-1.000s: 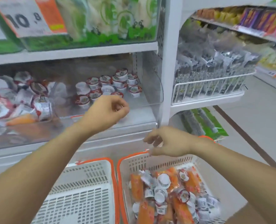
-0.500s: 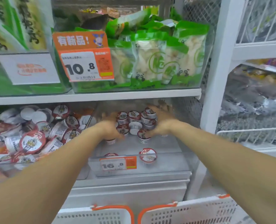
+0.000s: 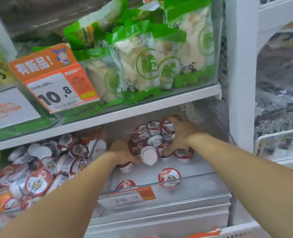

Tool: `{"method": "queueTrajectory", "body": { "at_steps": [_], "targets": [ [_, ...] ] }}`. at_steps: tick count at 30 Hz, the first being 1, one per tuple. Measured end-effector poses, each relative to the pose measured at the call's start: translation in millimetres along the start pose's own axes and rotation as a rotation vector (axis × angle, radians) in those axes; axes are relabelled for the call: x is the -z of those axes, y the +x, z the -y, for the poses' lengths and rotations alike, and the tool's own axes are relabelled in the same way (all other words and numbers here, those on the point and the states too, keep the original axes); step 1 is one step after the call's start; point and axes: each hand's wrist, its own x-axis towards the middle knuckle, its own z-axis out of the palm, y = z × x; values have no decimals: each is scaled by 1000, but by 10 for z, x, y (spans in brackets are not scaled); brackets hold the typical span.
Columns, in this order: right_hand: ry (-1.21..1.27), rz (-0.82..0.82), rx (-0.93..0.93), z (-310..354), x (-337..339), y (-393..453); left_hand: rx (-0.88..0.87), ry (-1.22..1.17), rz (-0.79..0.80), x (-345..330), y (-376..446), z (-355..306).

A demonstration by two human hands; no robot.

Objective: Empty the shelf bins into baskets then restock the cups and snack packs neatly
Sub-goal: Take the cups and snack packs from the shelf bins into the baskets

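Both my hands reach deep into the clear right-hand shelf bin (image 3: 202, 179). A cluster of small red-and-white lidded cups (image 3: 152, 133) sits between them. My left hand (image 3: 123, 150) cups the cluster from the left, its fingers partly hidden behind the cups. From the right, my right hand (image 3: 180, 134) presses against the same cluster with fingers spread over it. One cup (image 3: 149, 155) lies tipped on its side in front. Two loose cups (image 3: 169, 176) stand near the bin's front wall.
The left bin (image 3: 39, 169) is heaped with the same cups and some orange packs. Green snack bags (image 3: 142, 66) fill the shelf above, behind a 10.8 price tag (image 3: 56, 90). A white upright post (image 3: 240, 83) stands to the right. An orange basket rim (image 3: 209, 232) shows at the bottom edge.
The view rose from the baskets to the shelf. Both hands went from the bin's front into the right bin and closed in around the cup cluster, drawing it together.
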Motion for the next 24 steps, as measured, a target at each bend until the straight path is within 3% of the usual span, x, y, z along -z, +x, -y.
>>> {"method": "queueTrajectory", "body": {
  "at_steps": [4, 10, 13, 17, 21, 24],
  "targets": [
    [-74, -27, 13, 48, -8, 4, -16, -50, 17, -32, 44, 3],
    [275, -31, 78, 1, -37, 75, 24, -19, 48, -52, 157, 7],
    [242, -3, 83, -20, -71, 109, -18, -29, 112, 30, 164, 7],
    [245, -42, 84, -20, -97, 153, -36, 10, -22, 108, 289, -47],
    [199, -3, 101, -1, -125, 165, -43, -50, 111, -62, 450, -59],
    [174, 37, 134, 9, -126, 153, -33, -118, 77, -138, 488, -1]
  ]
}}
